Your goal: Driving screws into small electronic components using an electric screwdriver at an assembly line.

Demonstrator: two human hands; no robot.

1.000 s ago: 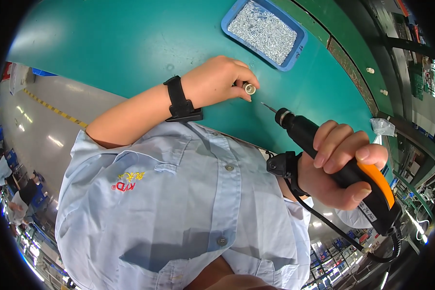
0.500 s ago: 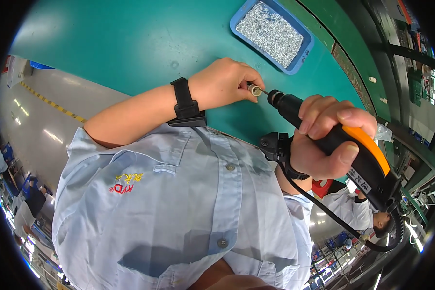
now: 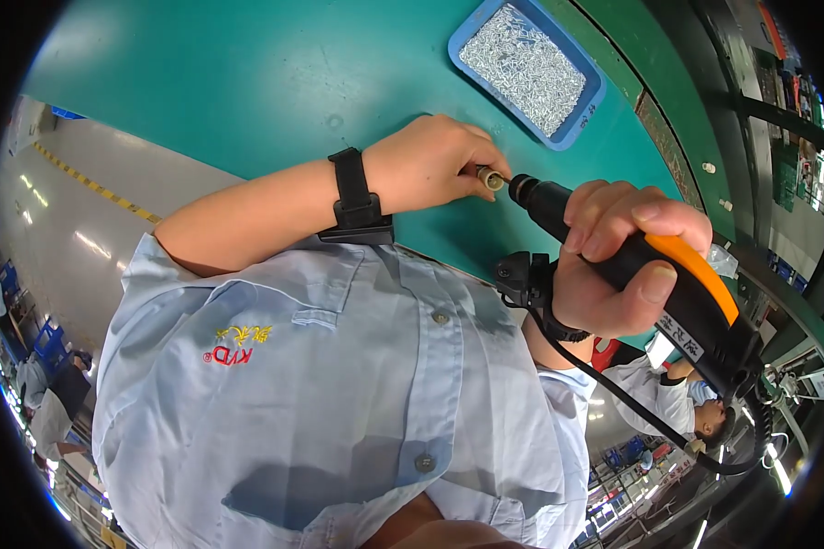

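My left hand pinches a small cylindrical metal fitting between thumb and fingers, its round open end turned toward the right. Most of the fitting's body is hidden by my fingers. My right hand is wrapped around a black and orange electric screwdriver. The tool slants up and to the left, and its thin bit comes right up to the fitting. Whether the bit touches it, I cannot tell. Just beyond both hands, a blue tray full of small silvery screws rests on the green table.
A black cable loops from the screwdriver's rear end across below my right wrist. Along the table's right side runs a green frame. Another person works at the lower right. Grey floor with a yellow-black strip lies to the left.
The tray and my left hand with the fitting appear slightly farther right and lower in view. The fitting's open end faces a little more toward me. Both hands keep their hold.
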